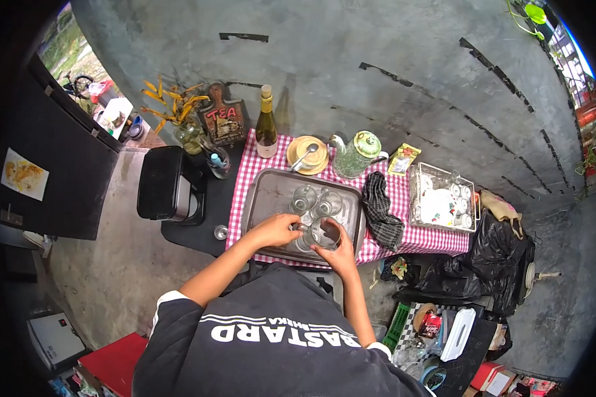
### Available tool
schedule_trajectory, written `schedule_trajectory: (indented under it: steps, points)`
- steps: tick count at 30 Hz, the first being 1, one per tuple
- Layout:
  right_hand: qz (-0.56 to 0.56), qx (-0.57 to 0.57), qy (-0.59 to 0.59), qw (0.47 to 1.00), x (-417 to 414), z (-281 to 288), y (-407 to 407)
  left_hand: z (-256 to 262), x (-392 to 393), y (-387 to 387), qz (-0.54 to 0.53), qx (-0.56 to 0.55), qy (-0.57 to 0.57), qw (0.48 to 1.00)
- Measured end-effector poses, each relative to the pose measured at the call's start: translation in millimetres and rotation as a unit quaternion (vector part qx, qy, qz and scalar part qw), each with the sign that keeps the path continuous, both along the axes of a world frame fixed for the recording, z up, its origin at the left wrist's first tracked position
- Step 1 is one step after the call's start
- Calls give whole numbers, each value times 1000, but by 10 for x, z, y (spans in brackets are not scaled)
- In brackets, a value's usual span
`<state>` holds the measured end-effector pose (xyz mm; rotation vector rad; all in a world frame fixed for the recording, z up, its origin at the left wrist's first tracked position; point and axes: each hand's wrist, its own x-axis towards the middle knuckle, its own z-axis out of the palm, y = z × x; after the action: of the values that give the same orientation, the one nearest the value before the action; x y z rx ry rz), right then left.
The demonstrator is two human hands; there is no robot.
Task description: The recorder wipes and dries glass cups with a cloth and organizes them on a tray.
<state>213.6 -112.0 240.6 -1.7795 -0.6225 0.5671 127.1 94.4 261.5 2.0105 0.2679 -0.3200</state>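
Observation:
A clear glass mug [326,232] is tilted just above the brown serving tray [270,198]. Around its right side curl the fingers and thumb of my right hand [341,254]. My left hand [277,230] pinches what looks like the mug's handle, from the left. Two more glass mugs, one on the left [304,199] and one on the right [330,203], stand on the tray beyond my hands. Another glass [302,244] is partly hidden beneath the held mug and my left fingers.
A red-checked cloth [238,193] lies under the tray. Behind stand a corked bottle [266,124], a saucer stack [308,155] with a spoon, and a green teapot [356,155]. To the right are a dark checked cloth [381,211] and a wire basket [444,198] of cups.

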Motion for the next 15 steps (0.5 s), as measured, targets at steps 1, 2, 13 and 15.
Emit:
schedule_trajectory:
  steps: [1, 2, 13, 15]
  points:
    - [7, -26, -16, 1000, -24, -20, 41, -115, -44, 17, 13, 19, -15, 1000]
    - [19, -30, -37, 999, -37, -124, 79, -225, -86, 31, 26, 37, -30, 998]
    - [43, -92, -95, 990, -107, -513, 287, -987, -232, 50, 109, 84, -128, 982]
    - [32, -97, -100, 990, -106, -643, 279, -936, -192, 54, 102, 69, -80, 989]
